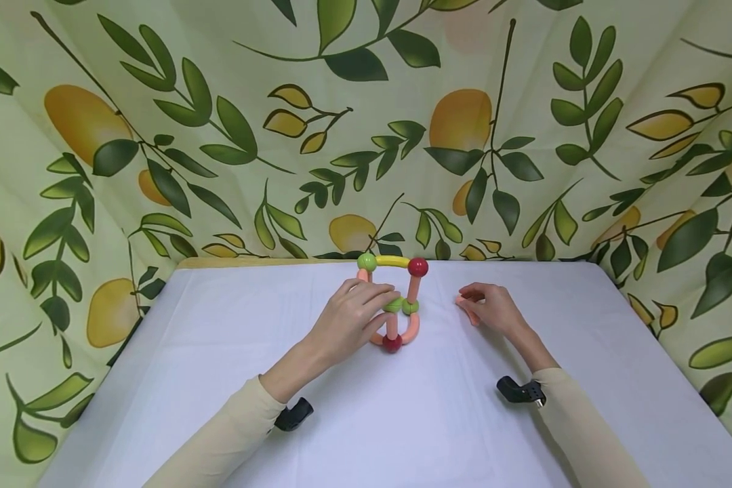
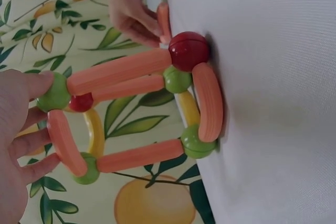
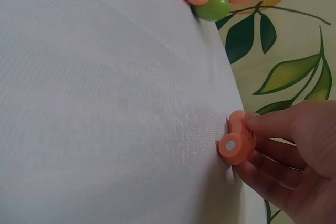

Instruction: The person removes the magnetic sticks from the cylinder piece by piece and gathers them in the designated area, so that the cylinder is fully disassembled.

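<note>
A frame of magnetic balls and rods [image 1: 415, 288] stands upright on the table, with green and red balls, salmon rods and yellow curved rods. My left hand [image 1: 350, 318] holds its top near corner. In the left wrist view, the thumb is on a green ball [image 2: 55, 98] and fingertips are at a curved salmon rod [image 2: 65, 142]. Right of the frame, my right hand [image 1: 494, 308] pinches a separate curved salmon rod [image 3: 237, 142] low at the tabletop. A silvery magnet shows at that rod's end. In the head view, the left hand hides part of the frame.
A white cloth covers the table [image 1: 439, 420]. Behind it hangs a curtain [image 1: 390, 190] printed with leaves and fruit. A strip of bare wooden edge [image 1: 238, 261] shows at the back left. Black wrist cameras [image 1: 294, 414] sit under both forearms.
</note>
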Motion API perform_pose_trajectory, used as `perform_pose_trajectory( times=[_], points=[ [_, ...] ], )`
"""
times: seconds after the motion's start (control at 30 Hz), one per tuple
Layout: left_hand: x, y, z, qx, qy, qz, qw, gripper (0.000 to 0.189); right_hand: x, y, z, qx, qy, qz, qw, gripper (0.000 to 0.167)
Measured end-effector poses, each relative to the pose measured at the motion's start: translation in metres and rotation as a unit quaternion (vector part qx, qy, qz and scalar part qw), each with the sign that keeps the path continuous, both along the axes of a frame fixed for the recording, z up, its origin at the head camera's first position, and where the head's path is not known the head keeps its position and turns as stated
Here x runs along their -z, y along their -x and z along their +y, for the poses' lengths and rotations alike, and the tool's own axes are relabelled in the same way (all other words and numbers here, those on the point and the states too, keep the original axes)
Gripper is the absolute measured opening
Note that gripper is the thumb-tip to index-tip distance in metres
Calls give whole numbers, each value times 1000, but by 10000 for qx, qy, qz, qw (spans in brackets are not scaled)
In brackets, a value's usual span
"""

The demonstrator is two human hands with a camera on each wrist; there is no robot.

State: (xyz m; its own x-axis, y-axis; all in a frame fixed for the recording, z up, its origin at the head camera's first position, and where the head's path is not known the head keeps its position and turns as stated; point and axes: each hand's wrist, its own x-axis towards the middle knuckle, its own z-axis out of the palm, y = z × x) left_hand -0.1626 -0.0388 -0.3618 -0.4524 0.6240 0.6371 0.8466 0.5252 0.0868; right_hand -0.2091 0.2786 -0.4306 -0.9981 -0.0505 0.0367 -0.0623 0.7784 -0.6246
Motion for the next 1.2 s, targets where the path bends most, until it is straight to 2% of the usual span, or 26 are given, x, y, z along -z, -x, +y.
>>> perform_pose_trajectory(
  times=[0.27, 0.37, 0.63, 0.87, 1.07, 1.2],
  points=[
    [1, 1, 3, 30, -36, -3, 10000, 40, -2, -5, 6, -31, 91, -46, 9999, 35],
    [1, 1, 4, -2, -30, -10, 10000, 39, -4, -7, 9, -171, 134, 43, 9998, 33],
    [1, 0, 4, -32, -79, -88, 9999, 41, -13, -13, 13, -192, 175, 347, 9991, 29],
    [2, -1, 1, -19, -161, -166, 9997, 40, -25, -17, 7, -365, 209, 619, 9972, 27],
    [0, 0, -7, -226, -544, -443, 9973, 43, -42, -25, -2, -519, 121, 915, 9944, 26],
    [0, 0, -12, -375, -970, -824, 9912, 50, -54, -33, -11, -607, 171, 1081, 9921, 26]
  ],
)
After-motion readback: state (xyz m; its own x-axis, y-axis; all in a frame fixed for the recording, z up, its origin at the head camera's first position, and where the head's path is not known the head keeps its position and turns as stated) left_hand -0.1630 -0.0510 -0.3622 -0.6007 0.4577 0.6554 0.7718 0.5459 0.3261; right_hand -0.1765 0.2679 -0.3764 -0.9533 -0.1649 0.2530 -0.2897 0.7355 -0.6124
